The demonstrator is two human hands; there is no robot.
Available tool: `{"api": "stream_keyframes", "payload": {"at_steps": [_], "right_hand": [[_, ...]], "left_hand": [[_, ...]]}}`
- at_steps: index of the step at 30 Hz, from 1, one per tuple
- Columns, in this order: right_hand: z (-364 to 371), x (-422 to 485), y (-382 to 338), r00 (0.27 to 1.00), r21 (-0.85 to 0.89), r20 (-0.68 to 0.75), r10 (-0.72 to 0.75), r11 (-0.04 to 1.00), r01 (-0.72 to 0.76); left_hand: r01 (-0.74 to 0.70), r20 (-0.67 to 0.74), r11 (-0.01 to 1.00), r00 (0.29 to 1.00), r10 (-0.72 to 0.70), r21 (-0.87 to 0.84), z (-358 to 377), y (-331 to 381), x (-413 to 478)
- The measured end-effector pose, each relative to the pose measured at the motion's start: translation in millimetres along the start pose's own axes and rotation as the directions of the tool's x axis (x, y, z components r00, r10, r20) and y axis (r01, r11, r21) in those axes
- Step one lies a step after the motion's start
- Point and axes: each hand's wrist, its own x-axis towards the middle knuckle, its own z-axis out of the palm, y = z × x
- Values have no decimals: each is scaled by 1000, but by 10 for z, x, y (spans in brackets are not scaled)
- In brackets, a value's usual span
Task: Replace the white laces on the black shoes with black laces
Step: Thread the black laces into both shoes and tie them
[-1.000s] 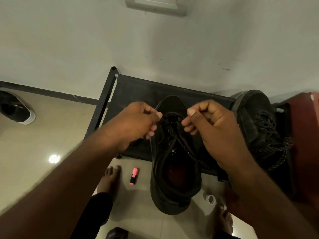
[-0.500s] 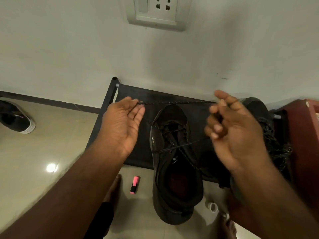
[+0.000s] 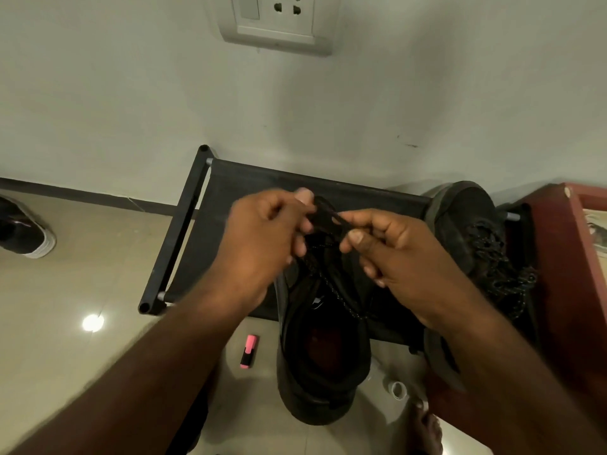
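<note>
Left hand (image 3: 262, 238) and right hand (image 3: 394, 254) each pinch the black lace (image 3: 331, 215) just above the near shoe (image 3: 320, 400), seemingly tying off; the second shoe (image 3: 473, 231), right of them, already looks laced black.

Black shoe (image 3: 323, 356): matt, cloth-like upper; black lace (image 3: 341, 297): woven cord with pale flecks; second shoe (image 3: 466, 221): duller and rougher. Rack shelf (image 3: 249, 188) is matt black fabric on a smooth black tube frame (image 3: 179, 238). Floor tiles (image 3: 65, 290) glossy beige, wall (image 3: 131, 93) matt paint, socket plate (image 3: 279, 27) smooth white plastic, highlighter (image 3: 248, 351) pink plastic, cabinet (image 3: 565, 257) red-brown semi-gloss, wood-like.
</note>
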Motion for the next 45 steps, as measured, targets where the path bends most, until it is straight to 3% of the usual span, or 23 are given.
{"api": "stream_keyframes", "payload": {"at_steps": [3,5,6,8,10,13,15,25,34,45], "right_hand": [[-81,20,115,997,-341,-69,32,939,-54],[-63,44,178,975,-386,-221,8,918,-95],[-39,57,196,948,-276,-318,26,954,-119],[-13,102,185,886,150,-434,167,982,-112],[14,157,159,870,451,-381,313,884,-121],[66,183,176,901,506,-199,384,828,-241],[85,168,173,924,460,-147,352,851,-252],[142,163,319,904,256,-325,278,946,-199],[136,235,387,924,330,-251,287,923,-197],[240,256,427,917,96,-366,158,987,-132]], "left_hand": [[66,-204,982,974,-102,-176,-81,-37,98],[63,-273,989,957,-97,-131,-70,-86,138],[48,-294,999,955,-52,-18,-40,-106,134],[-20,-269,955,958,104,296,61,-140,76],[-114,-137,852,968,211,511,167,-138,-2],[-94,48,740,995,83,666,294,-178,-93],[-44,70,703,998,-8,710,332,-194,-116],[12,106,804,990,-93,595,319,-216,-78],[10,129,870,988,-85,492,309,-249,-79],[32,123,890,987,-99,455,318,-275,-71]]}}
